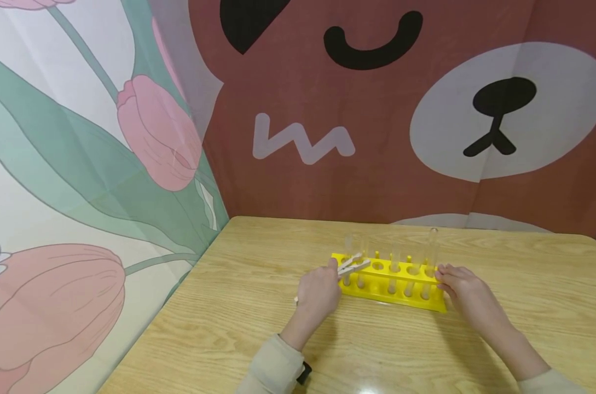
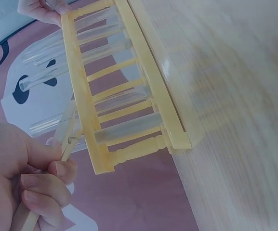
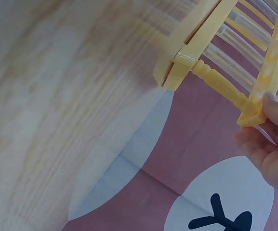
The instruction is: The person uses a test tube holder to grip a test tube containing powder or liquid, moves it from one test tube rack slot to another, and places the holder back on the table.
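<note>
A yellow test tube rack [image 1: 386, 300] stands on the table, with several clear test tubes [image 1: 394, 253] upright in its holes. Its third hole from the left holds no tube. My left hand [image 1: 319, 290] grips a wooden test tube clamp [image 2: 66, 126] by its handle, with thumb and curled fingers around it. The clamp's spread tips reach over the left end of the rack, at the two leftmost tubes, which they overlap in the head view. At the rack's right end, my right hand [image 1: 470, 293] pinches the upper corner between thumb and fingers.
The wood-grain table [image 1: 238, 284] runs back to a wall cloth [image 1: 298, 186] printed with a bear's face. A second cloth with tulips [image 1: 160, 131] hangs along the left side. A black object [image 1: 304, 373] shows at the left sleeve's cuff.
</note>
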{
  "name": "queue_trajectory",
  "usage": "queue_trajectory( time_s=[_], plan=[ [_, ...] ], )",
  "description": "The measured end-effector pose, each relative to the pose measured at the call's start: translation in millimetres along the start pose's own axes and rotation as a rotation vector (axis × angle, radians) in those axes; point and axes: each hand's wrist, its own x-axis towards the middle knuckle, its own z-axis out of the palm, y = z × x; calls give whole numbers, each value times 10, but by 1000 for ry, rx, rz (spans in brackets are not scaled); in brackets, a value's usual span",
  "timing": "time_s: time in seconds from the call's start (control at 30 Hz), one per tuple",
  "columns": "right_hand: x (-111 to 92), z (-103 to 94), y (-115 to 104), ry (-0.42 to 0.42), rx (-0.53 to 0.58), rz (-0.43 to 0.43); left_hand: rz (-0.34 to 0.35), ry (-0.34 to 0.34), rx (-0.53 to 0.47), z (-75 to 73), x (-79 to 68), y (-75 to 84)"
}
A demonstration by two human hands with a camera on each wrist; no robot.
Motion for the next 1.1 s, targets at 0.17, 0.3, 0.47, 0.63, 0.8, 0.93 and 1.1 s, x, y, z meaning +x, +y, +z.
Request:
queue_trajectory(
  time_s=[0.17, 0.3, 0.47, 0.63, 0.8, 0.93, 1.1],
  plan=[
    [5, 0, 4, 0, 8, 11, 14, 4, 6, 7, 9, -9],
    [29, 6, 25, 28, 28, -1, 8, -1, -12, -5, 17, -8],
    [38, 8, 46, 34, 82, 0, 0, -13, -13, -20, 28, -5],
    [31, 2, 66, 15, 127, 6, 3, -10, -13, -21, 29, -4],
    [32, -1, 78, 11, 142, -22, 4, -7, -6, -26, 31, 2],
    [20, -2, 87, -1, 141, -22, 7, -9, 0, -31, 35, 12],
    [13, 1, 102, -7, 148, -31, -2, -37, 9, -45, 46, 29]
  ],
)
